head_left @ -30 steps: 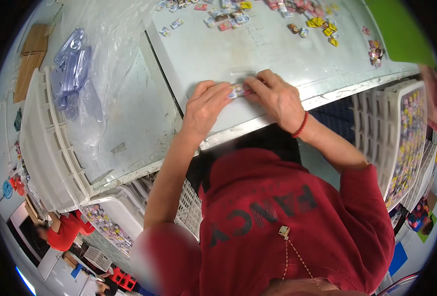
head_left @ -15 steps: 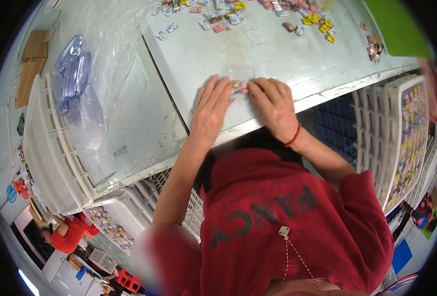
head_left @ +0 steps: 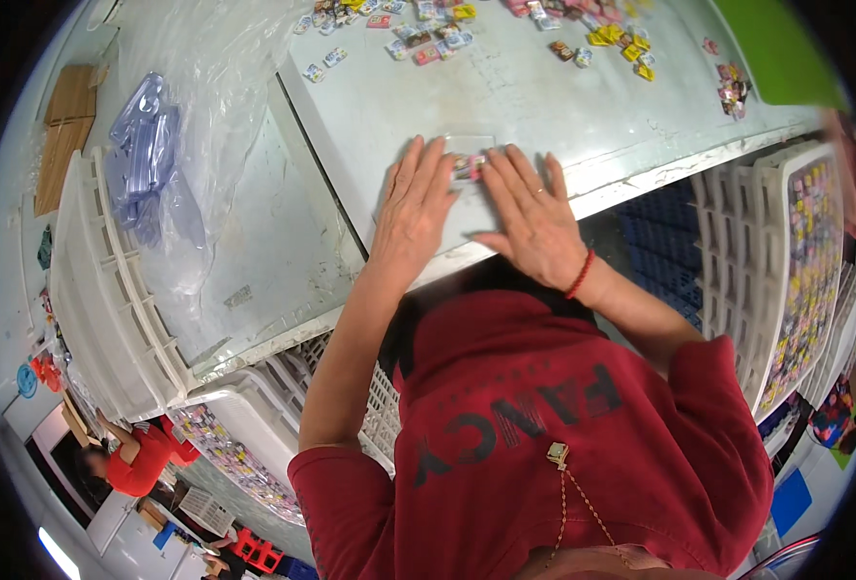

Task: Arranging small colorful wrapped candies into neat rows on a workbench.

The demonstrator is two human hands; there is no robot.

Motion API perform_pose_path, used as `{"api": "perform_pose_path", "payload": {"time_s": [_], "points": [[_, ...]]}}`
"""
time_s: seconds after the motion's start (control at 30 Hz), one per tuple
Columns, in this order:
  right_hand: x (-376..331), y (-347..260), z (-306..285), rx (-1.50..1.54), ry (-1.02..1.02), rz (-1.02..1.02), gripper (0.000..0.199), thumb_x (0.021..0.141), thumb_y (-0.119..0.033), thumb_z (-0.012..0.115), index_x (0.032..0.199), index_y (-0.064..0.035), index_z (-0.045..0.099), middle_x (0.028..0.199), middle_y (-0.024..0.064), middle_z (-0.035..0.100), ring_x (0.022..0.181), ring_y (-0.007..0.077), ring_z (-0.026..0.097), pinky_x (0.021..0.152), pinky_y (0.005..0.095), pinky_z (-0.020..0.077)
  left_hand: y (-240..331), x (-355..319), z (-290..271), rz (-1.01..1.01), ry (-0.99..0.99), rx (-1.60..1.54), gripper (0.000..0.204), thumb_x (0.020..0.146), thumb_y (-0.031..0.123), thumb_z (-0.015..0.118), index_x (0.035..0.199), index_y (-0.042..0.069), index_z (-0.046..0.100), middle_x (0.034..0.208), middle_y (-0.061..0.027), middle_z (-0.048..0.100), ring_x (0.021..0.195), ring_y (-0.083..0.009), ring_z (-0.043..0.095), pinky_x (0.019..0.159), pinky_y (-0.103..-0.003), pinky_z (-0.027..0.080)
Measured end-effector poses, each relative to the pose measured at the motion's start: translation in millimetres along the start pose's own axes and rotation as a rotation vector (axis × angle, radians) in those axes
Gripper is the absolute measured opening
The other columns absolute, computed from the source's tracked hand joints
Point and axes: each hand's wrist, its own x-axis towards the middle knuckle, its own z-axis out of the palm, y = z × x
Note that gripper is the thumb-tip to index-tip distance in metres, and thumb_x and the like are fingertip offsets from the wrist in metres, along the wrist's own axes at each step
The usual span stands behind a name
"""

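A small clear plastic box [head_left: 471,143] lies on the pale tabletop [head_left: 370,116], with a few small pink and brown pieces [head_left: 465,167] in or on it; which, I cannot tell. My left hand [head_left: 413,208] rests flat along its left side, fingers stretched out and close together. On the other side my right hand [head_left: 536,220] lies with straight fingers, their tips at the box's right edge and the thumb held apart. Neither hand is closed around anything. Beyond them, small wrapped pieces [head_left: 428,48] in blue, white, pink and yellow are scattered over the table.
Bluish clear plastic covers [head_left: 147,145] lie at the left beside a plastic sheet [head_left: 244,68]. White plastic crates [head_left: 747,222] stand at the right and a white rack [head_left: 109,280] at the left. A green board [head_left: 786,48] is far right. A person in red [head_left: 147,459] is at lower left.
My right hand's fingers have straightened from a bent grip on the pink piece, and its thumb has swung out. My left hand has shifted only slightly.
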Motion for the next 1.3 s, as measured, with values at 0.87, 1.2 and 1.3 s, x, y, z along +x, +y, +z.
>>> {"api": "perform_pose_path", "payload": {"time_s": [0.87, 1.2, 1.3], "points": [[0.8, 0.0, -2.7, -0.018, -0.02, -0.006, 0.077, 0.083, -0.043, 0.062, 0.14, 0.0032, 0.038, 0.147, 0.0169, 0.035, 0.139, 0.0336, 0.03, 0.11, 0.0566, 0.0198, -26.9, -10.4, -11.4, -0.148, 0.183, -0.203, 0.041, 0.077, 0.006, 0.073, 0.116, 0.007, 0.059, 0.118, -0.0089, 0.057, 0.102, -0.0269, 0.059, 0.083, -0.034, 0.051], [0.3, 0.9, -1.8, -0.011, -0.005, -0.004, 0.078, 0.083, -0.043, 0.062, 0.141, 0.0024, 0.037, 0.148, 0.0181, 0.033, 0.139, 0.0382, 0.026, 0.11, 0.0573, 0.0194, -28.5, -3.8, -18.1, -0.207, 0.207, -0.193, 0.023, 0.072, 0.005, 0.076, 0.09, 0.004, 0.063, 0.102, -0.0065, 0.063, 0.094, -0.0248, 0.06, 0.078, -0.033, 0.05], [0.2, 1.2, -1.7, -0.004, -0.017, -0.008, 0.078, 0.083, -0.043, 0.062, 0.141, 0.0025, 0.036, 0.148, 0.0181, 0.033, 0.139, 0.0386, 0.026, 0.11, 0.0573, 0.0193, -39.3, 1.2, -22.8, 0.004, 0.172, -0.074, 0.022, 0.069, 0.006, 0.077, 0.086, 0.004, 0.064, 0.101, -0.0053, 0.063, 0.091, -0.0241, 0.06, 0.076, -0.033, 0.051]]}}
